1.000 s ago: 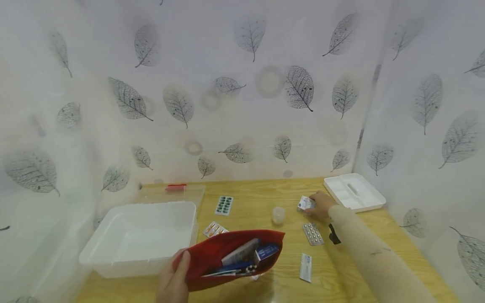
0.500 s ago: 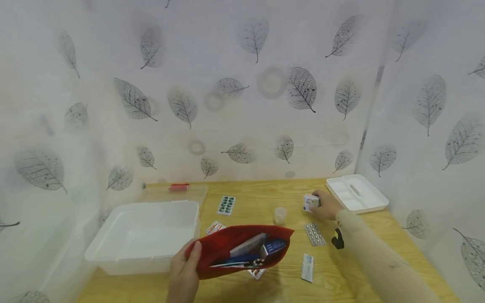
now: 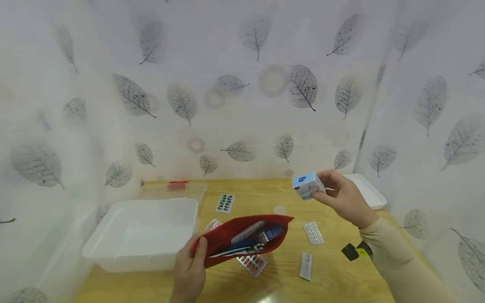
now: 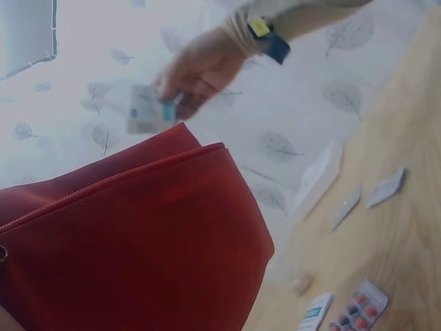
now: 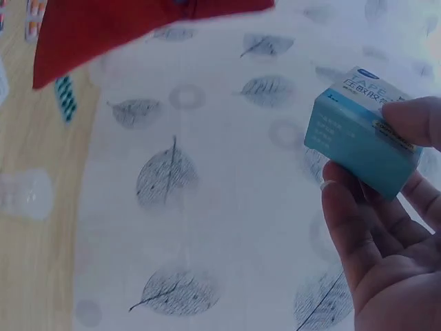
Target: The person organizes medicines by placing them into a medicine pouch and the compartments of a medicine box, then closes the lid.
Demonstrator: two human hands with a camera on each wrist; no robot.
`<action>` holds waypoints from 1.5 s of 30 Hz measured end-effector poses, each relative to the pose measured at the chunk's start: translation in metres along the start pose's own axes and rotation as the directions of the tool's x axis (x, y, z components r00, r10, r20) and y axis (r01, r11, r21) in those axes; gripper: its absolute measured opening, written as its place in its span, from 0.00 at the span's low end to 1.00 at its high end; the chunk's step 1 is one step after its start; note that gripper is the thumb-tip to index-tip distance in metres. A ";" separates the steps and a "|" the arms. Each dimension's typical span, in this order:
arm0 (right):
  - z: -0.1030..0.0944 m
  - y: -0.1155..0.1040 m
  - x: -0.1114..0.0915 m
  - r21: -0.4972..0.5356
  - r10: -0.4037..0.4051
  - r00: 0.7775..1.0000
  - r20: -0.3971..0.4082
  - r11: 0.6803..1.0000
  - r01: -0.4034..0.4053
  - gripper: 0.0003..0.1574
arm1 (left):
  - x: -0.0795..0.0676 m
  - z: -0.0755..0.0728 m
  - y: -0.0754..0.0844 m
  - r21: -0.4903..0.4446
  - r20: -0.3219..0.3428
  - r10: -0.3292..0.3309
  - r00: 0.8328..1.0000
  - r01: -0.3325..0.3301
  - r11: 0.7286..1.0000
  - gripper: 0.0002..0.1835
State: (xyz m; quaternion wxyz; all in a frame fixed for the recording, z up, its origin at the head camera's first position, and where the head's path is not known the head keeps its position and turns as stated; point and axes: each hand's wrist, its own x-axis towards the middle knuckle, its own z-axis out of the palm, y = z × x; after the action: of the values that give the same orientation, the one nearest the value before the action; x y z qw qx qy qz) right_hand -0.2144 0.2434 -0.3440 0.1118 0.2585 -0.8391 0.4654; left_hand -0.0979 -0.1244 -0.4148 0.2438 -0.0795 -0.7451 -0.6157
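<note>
My left hand grips the near left end of a red zip pouch, its mouth spread wide. Inside lie a blue-and-white box and several slim items, hard to make out. My right hand pinches a small blue-and-white tape box between thumb and fingers, up off the table and to the right of the pouch. In the right wrist view the word TAPE shows on that tape box. The left wrist view has the pouch up close, with the tape box beyond its rim.
A white plastic bin stands at left, with a clear lid behind. Blister packs lie about: green capsules, red ones, silver. A small white packet, a clear cup and a white divided tray are at right.
My right hand has lifted the tape box off the table and brought it up and nearer. The pouch in my left hand has shifted right and slightly up.
</note>
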 end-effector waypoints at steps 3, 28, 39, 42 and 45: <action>0.011 -0.029 -0.004 0.039 -0.162 0.986 0.044 0.986 0.160 0.25 | 0.001 0.001 -0.001 0.007 -0.001 0.039 0.999 -0.039 0.999 0.11; 0.095 -0.065 -0.027 -0.231 -0.500 0.809 0.309 0.786 0.574 0.26 | -0.006 0.020 0.013 -0.032 -0.076 0.028 0.997 -0.030 0.999 0.13; 0.101 -0.062 -0.029 -0.261 -0.383 0.832 0.401 0.823 0.505 0.16 | -0.007 0.021 0.017 -0.022 -0.079 -0.085 0.993 0.084 0.996 0.11; 0.100 -0.060 -0.030 -0.274 -0.361 0.839 0.407 0.828 0.489 0.12 | -0.007 0.020 0.019 -0.023 -0.091 -0.145 0.985 0.144 0.989 0.12; 0.099 -0.057 -0.031 -0.270 -0.400 0.838 0.371 0.817 0.510 0.15 | -0.007 0.019 0.020 -0.026 -0.099 -0.200 0.975 0.199 0.980 0.13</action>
State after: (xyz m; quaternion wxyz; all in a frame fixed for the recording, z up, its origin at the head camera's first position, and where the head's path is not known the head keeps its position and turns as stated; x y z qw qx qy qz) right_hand -0.1522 0.1455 -0.3696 0.1387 0.4958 -0.8288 0.2193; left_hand -0.0889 -0.1008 -0.4030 0.2175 0.0250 -0.7309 -0.6464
